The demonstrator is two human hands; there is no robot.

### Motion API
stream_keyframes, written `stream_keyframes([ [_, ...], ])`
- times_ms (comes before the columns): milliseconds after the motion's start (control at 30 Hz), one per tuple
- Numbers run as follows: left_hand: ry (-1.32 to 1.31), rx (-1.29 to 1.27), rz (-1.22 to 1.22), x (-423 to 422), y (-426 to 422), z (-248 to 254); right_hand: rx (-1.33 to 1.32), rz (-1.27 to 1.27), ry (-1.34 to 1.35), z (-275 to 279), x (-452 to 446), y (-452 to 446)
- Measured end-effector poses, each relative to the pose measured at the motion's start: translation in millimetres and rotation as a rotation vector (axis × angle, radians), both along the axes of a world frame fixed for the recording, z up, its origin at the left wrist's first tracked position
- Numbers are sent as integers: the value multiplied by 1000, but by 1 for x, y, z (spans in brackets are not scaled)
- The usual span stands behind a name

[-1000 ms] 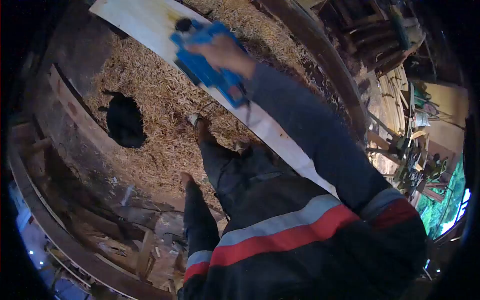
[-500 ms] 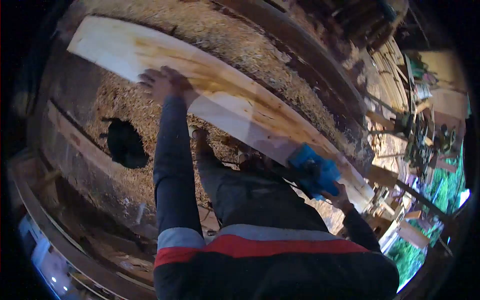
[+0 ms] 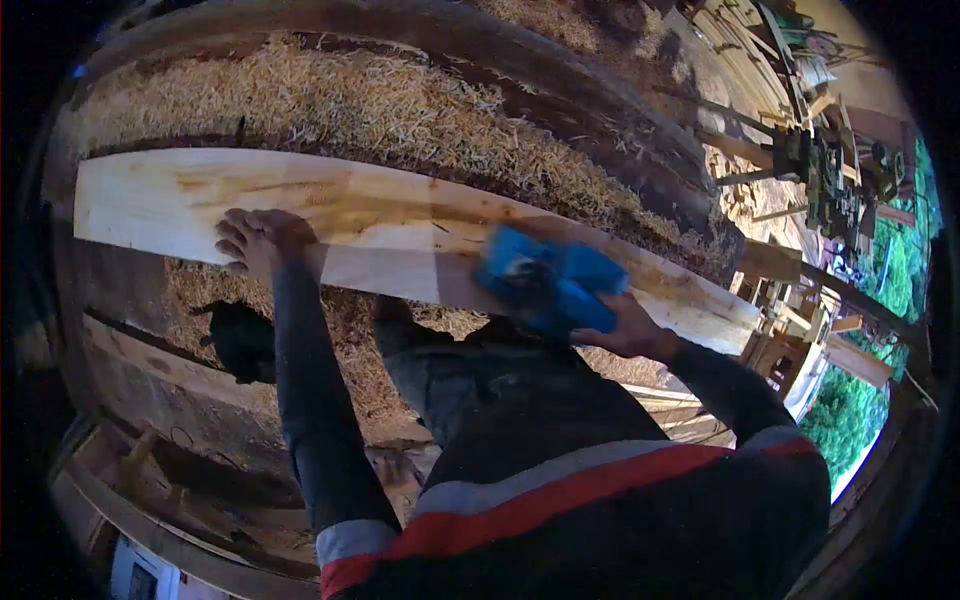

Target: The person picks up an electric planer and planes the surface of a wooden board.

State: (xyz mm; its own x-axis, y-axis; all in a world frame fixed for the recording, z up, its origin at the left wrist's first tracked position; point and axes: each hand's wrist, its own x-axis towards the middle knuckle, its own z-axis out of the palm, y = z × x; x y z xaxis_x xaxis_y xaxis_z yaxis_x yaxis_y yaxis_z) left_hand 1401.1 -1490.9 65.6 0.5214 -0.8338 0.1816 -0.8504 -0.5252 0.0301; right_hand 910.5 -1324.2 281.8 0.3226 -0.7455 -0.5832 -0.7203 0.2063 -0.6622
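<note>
A long pale wooden board [image 3: 370, 205] with brown streaks lies across the view in front of my body. My left hand [image 3: 265, 240] rests on its near edge toward the left end, with the fingers spread. Blurred by motion, a blue power tool [image 3: 560, 280] sits at the near side of the board, right of the middle. My right hand [image 3: 632, 328] is wrapped round the rear of this tool. The tool's underside and part of the board beneath it are hidden.
Wood shavings [image 3: 330, 95] cover the ground beyond the board and around my legs. A dark object [image 3: 240, 342] lies left of my left forearm. Long beams [image 3: 480, 45] run behind the board. Stacked wood strips [image 3: 735, 60] and clutter stand at the upper right.
Since the first frame, the blue tool has gone from the board's far left part to its right part. My left hand has come onto the board. Lately the tool has shifted left and the view has turned.
</note>
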Motion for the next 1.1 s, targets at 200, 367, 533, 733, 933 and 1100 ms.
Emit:
stream_keyframes([
  [200, -16, 6, -45, 8, 4, 6, -72, -93, -282, -8, 116, -89],
  [367, 485, -505, -62, 39, 11, -27, -23, -86, -172, -22, 202, -154],
  [533, 484, -476, -110, -2, 2, 26, -11, -53, -269, -11, 254, -206],
  [733, 8, -288, -235, 31, 4, -23, -96, -128, -247, -19, 206, -156],
  [933, -330, -102, -210, 81, -4, -80, 5, -71, -18, -11, 11, -13],
  [1100, -298, 226, -105, -61, 38, -10, 171, -194, 215, 17, -168, 100],
])
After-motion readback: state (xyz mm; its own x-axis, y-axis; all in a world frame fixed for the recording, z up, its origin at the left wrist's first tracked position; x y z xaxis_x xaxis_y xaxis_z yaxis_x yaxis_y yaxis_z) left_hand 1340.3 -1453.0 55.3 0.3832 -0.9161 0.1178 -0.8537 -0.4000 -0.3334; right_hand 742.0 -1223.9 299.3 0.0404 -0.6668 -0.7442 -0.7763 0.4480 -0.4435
